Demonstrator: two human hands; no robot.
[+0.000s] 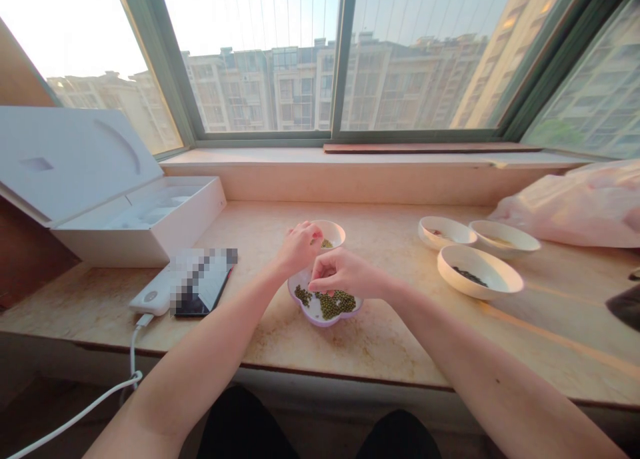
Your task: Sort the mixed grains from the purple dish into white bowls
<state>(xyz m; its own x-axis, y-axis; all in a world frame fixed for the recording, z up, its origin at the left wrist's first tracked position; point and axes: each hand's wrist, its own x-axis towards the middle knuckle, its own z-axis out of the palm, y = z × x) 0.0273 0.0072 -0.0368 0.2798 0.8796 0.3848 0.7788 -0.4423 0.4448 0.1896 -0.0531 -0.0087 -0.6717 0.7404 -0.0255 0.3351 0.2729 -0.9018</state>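
A lilac flower-shaped dish [324, 320] with green beans [337, 304] sits on the marble sill in front of me. Just behind it stands a small white bowl [336, 229] with a few beans inside. My left hand [299, 246] hovers over that small bowl, fingers pinched together; what they hold is too small to make out. My right hand [345, 274] rests over the lilac dish, fingertips pinched down among the green beans.
Three white bowls [479, 272] stand to the right, beside a pink plastic bag [580, 202]. At the left lie an open white box [125, 212], a phone [203, 292] and a white power bank [150, 296] with a cable [90, 406]. The window rises behind.
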